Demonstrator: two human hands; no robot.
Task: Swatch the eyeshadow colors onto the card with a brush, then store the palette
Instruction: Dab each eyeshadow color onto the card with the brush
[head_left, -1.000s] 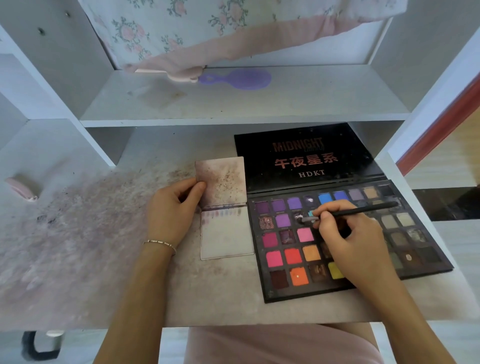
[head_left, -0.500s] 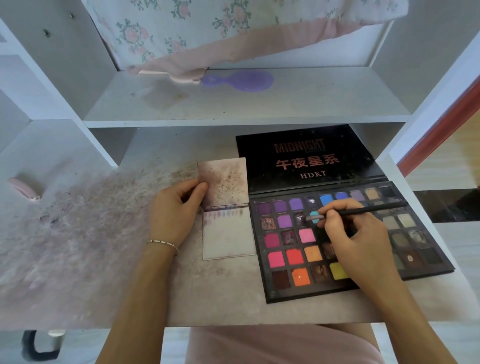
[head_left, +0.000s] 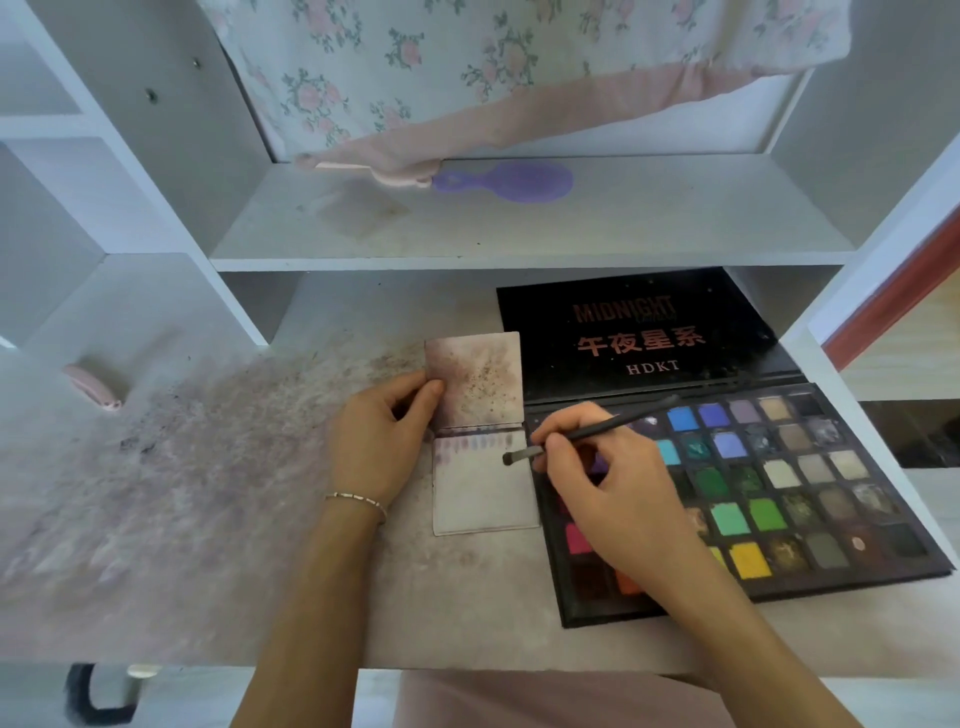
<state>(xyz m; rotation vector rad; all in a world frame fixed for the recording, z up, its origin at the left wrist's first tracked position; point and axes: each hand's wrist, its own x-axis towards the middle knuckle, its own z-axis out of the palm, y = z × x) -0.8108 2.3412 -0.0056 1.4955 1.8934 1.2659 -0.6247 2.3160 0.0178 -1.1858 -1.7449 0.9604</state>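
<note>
The right hand (head_left: 618, 483) comes in from the near right, its forearm crossing the near left corner of the open eyeshadow palette (head_left: 810, 499), and its fingers are curled around a thin dark brush (head_left: 587, 434), pinching it low on the handle. The brush slants down to the left, its head over the right edge of the card (head_left: 485, 488), level with the row of faint purplish swatches along the card's far edge; whether the bristles touch the card cannot be told. The left hand (head_left: 382, 441) lies to the left of the card, fingers bent, with the thumb and fingertips holding the left edge of the card's raised upper flap (head_left: 475, 379), which is speckled with dark powder. A thin bracelet (head_left: 358, 501) circles the left wrist. The palette lies flat just right of the card, its black lid (head_left: 639, 332) folded back toward the far side, showing lettering, and its pans run from purples and pinks under the hand to blues, greens, yellows and browns farther right. All of this lies on a pale desk (head_left: 208, 545) smeared with pinkish-grey powder, most heavily on the left. Above it, a white shelf (head_left: 519, 228) carries a purple hairbrush (head_left: 514, 179) partly under a hanging floral cloth (head_left: 467, 62). A small pink object (head_left: 93, 387) lies at the far left.
</note>
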